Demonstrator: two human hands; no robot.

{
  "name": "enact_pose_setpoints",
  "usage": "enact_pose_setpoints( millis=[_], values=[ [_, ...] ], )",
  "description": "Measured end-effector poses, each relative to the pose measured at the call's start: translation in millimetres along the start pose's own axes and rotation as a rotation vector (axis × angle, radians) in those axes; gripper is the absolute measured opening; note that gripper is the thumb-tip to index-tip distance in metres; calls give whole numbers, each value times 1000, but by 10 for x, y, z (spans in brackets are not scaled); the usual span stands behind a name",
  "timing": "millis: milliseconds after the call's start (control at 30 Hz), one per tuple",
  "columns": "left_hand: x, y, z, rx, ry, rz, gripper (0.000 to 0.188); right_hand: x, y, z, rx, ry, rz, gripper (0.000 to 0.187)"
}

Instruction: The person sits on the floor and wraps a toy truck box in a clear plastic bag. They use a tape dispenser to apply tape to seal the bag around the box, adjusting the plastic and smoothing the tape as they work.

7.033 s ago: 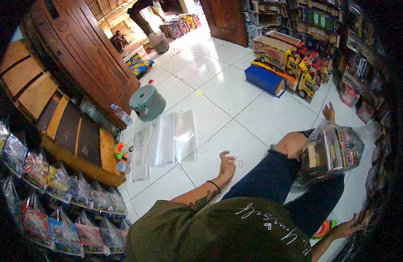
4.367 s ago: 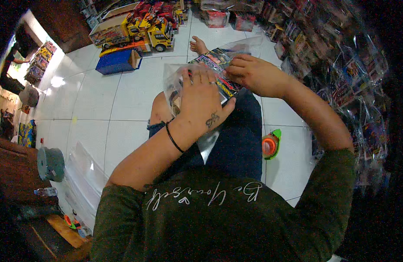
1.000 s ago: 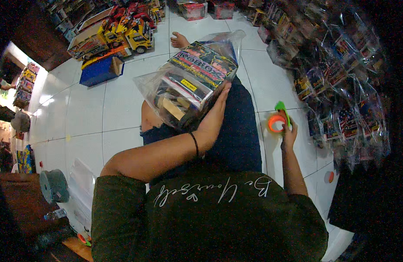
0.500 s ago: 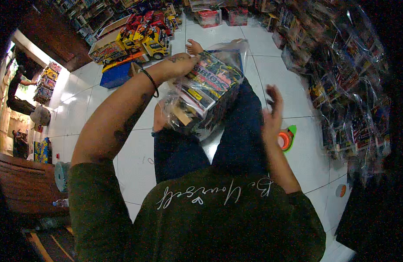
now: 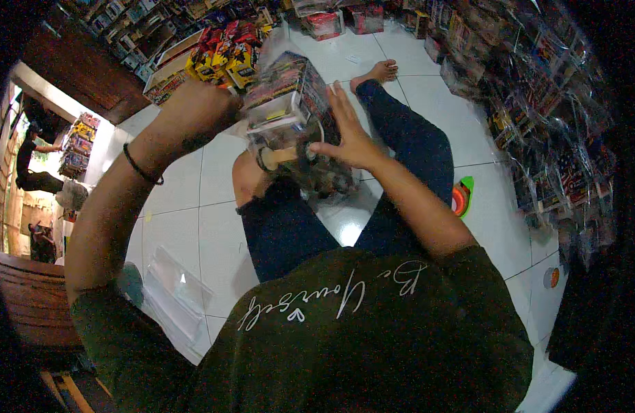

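A wooden toy truck (image 5: pixel 290 100) with printed sides stands tilted between my knees, inside a clear plastic bag (image 5: pixel 331 184). Its round wheels and a bare wood strip face me. At its left side my left hand (image 5: pixel 211 107) is closed in a fist, apparently on a gathered part of the bag; the hand is blurred and its fingertips are hidden. My right hand (image 5: pixel 352 138) lies along the truck's right side with fingers stretched and thumb apart, touching the plastic.
Yellow and red toy trucks (image 5: pixel 231 62) stand at the far left. Plastic-wrapped trucks (image 5: pixel 537 138) are stacked along the right. A tape roll on a green holder (image 5: pixel 462 196) lies beside my right leg. Flat clear bags (image 5: pixel 173 296) lie at the left. Another person (image 5: pixel 39 162) is by the doorway.
My right hand has come from beside my right leg onto the truck's side. My left hand has moved left, off the truck's top. The truck has turned and shifted left; flat bags now show.
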State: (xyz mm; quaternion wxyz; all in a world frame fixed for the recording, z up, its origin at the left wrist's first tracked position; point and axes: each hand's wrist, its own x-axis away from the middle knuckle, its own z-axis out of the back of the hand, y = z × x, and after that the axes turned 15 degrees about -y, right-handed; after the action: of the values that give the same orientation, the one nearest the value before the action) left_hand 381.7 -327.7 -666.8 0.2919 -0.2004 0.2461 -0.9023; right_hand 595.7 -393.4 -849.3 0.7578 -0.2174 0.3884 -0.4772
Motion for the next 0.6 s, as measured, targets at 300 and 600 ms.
enact_pose_setpoints(
  millis=[300, 600],
  values=[
    [-694, -475, 451, 458, 73, -69, 41, 1056, 1166, -424, -144, -479, -704, 80],
    [58, -891, -664, 1179, 43, 494, 42, 690, 967, 1277, -353, 341, -506, 16]
  ],
)
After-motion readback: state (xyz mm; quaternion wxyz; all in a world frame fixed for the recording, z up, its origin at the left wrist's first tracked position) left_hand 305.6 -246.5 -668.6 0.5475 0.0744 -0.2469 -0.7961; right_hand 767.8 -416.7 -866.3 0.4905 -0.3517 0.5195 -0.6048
